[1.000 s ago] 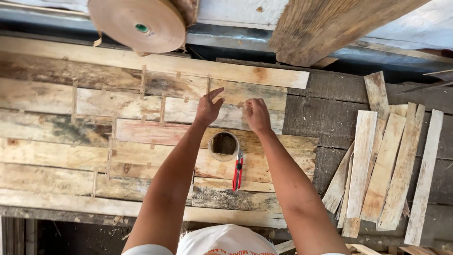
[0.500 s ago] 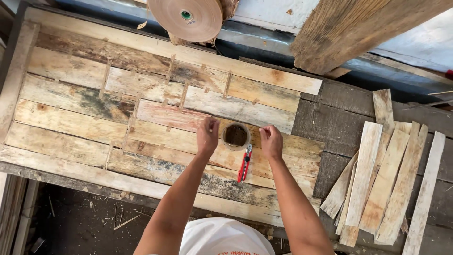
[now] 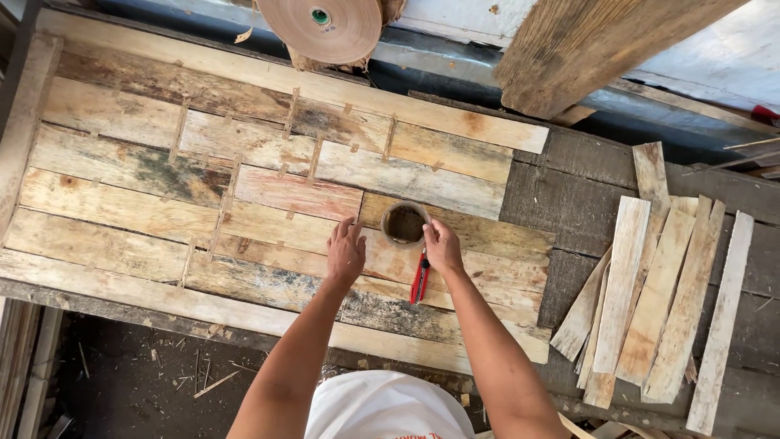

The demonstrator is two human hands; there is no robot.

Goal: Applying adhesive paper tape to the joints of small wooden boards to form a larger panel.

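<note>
My left hand (image 3: 346, 254) lies flat on the patched sheet of pale wood strips (image 3: 244, 211), fingers pointing away from me, holding nothing. My right hand (image 3: 443, 244) sits just right of a small brown tape roll (image 3: 405, 223) that lies flat on the sheet. Its thumb and fingertips are closed on the roll's right rim. A red-handled cutter (image 3: 419, 278) lies on the wood under my right wrist. Short pieces of brown tape bridge the seams between the strips.
A large roll of brown paper tape (image 3: 321, 28) hangs at the far edge. Loose narrow wood strips (image 3: 650, 293) are piled on the dark bench to the right. A thick timber post (image 3: 593, 49) leans at the upper right. Dirt floor shows below the bench's near edge.
Both hands came back from the far strips toward me and settled on either side of the small tape roll. My right hand now touches its rim. The view also shifted left.
</note>
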